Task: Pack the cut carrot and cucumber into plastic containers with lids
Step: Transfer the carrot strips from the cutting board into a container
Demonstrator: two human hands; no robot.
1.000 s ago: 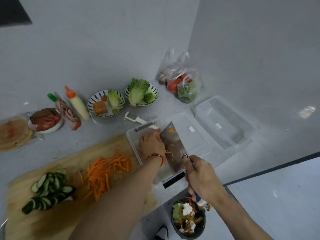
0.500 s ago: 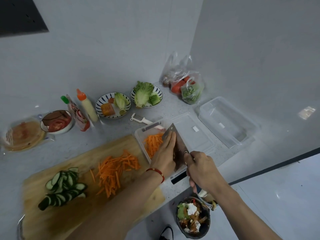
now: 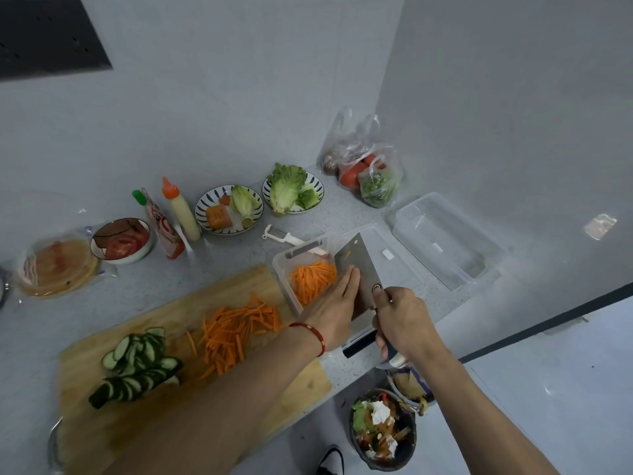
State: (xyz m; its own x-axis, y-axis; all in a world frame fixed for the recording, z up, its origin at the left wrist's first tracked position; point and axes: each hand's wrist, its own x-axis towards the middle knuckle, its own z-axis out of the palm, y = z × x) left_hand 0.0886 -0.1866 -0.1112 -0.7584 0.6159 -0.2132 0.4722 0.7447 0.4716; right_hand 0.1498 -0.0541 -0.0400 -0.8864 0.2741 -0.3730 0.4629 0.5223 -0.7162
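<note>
Head view. The right hand [image 3: 402,320] is closed in a full fist around the handle of a cleaver [image 3: 356,269], whose broad steel blade stands tilted over the near plastic container [image 3: 284,269]. A fleck of orange clings to the blade face. The left hand [image 3: 334,303] is flat, fingers straight and together, pressed against the blade's left face; it grips nothing.

Just left of the left fingertips, inside that container, lies a loose heap of cut carrot [image 3: 311,279]: thin orange matchsticks, mostly pointing one way. The container is clear and rectangular, standing on the grey counter [image 3: 205,265].

Below and left of the left wrist, a second, larger scatter of carrot sticks [image 3: 236,327] lies on the wooden cutting board [image 3: 301,385]. Further left on the same board is the cucumber [image 3: 137,365], cut into thin slanted slices with dark green skin and pale centres, overlapping in a fanned pile.

Beyond the right hand, a second clear container [image 3: 445,241] sits well apart, with a flat clear lid [image 3: 390,258] between it and the blade.
</note>
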